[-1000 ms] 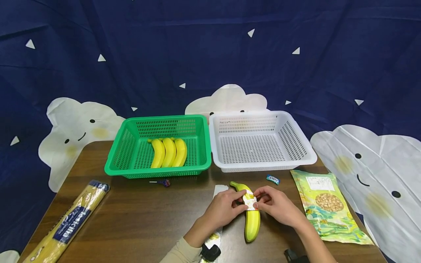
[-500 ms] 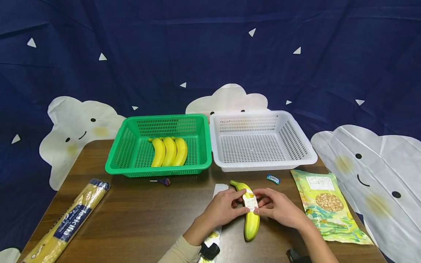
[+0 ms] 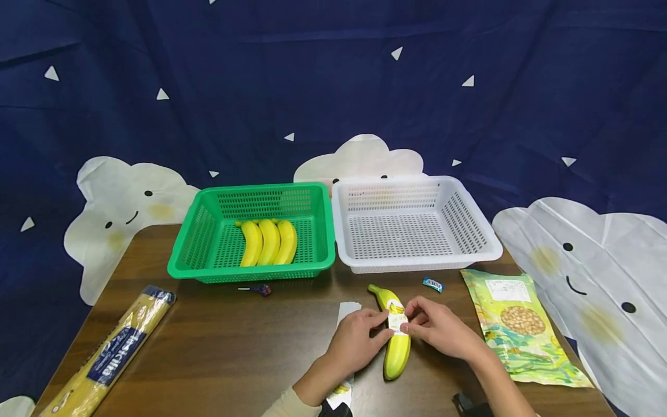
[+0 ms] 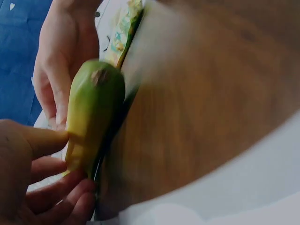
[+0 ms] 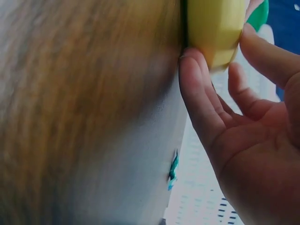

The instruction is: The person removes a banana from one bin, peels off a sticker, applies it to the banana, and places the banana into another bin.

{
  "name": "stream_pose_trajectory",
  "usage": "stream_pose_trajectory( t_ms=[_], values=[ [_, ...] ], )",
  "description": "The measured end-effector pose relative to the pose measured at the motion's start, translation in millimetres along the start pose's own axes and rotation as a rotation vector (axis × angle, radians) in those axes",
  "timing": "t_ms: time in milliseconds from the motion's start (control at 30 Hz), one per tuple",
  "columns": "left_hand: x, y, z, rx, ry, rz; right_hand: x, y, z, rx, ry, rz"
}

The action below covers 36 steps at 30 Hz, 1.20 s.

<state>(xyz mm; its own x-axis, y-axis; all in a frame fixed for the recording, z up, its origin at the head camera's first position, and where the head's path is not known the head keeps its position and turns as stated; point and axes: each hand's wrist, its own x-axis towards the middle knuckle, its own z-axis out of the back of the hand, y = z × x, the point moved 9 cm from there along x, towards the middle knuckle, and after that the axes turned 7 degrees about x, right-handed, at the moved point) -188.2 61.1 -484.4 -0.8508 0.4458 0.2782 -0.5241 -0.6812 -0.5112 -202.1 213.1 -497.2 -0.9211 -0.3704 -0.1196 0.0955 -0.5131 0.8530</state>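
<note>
In the head view a yellow banana (image 3: 398, 353) lies on the table with its stem pointing away, and a white printed label (image 3: 398, 324) sits across its middle. My left hand (image 3: 359, 340) grips the banana's left side, with thumb and fingertips at the label's edge. From the other side my right hand (image 3: 440, 327) holds it, also at the label. The left wrist view shows the banana's greenish end (image 4: 98, 89) between both hands. In the right wrist view my fingers (image 5: 199, 89) lie along the banana's side. A white strip with banana prints (image 3: 348, 310) lies partly under my left arm.
A green basket (image 3: 250, 272) holding three bananas (image 3: 268, 242) stands at the back, beside a white basket (image 3: 417, 263). A lollipop (image 3: 263, 289) and small blue candy (image 3: 432, 284) lie before them. Pasta pack (image 3: 117, 353) at left; green-yellow bag (image 3: 521, 330) at right.
The banana has turned slightly, its near end shifting left and its stem right. My left hand has moved a little toward me. Both hands stay at the label, which lies flatter against the banana.
</note>
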Motion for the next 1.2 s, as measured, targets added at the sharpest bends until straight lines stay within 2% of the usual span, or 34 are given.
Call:
stream_pose_trajectory(
  t_ms=[267, 533, 700, 833, 1033, 1200],
  values=[
    [-5.4, -8.4, -5.3, 0.116, -0.004, -0.049, -0.7, -4, -4, 0.019, 0.027, -0.029],
    [-8.7, -21.9, -5.2, 0.273, 0.005, -0.154, 3.8, -2, -9, 0.024, 0.110, 0.002],
    [-8.6, -22.0, -8.0, 0.359, 0.091, -0.147, 11.2, 3, -9, 0.034, 0.144, 0.023],
    [-11.0, -19.0, -10.5, 0.318, 0.143, -0.107, 13.4, 2, -8, 0.020, 0.150, 0.027],
    [-7.5, -10.3, -8.9, 0.130, 0.206, -0.058, 12.2, 0, -7, -0.009, 0.127, 0.028],
    [-1.7, -3.9, -13.0, -0.018, 0.227, -0.001, 8.5, -1, -5, 0.001, 0.125, 0.029]
  ],
)
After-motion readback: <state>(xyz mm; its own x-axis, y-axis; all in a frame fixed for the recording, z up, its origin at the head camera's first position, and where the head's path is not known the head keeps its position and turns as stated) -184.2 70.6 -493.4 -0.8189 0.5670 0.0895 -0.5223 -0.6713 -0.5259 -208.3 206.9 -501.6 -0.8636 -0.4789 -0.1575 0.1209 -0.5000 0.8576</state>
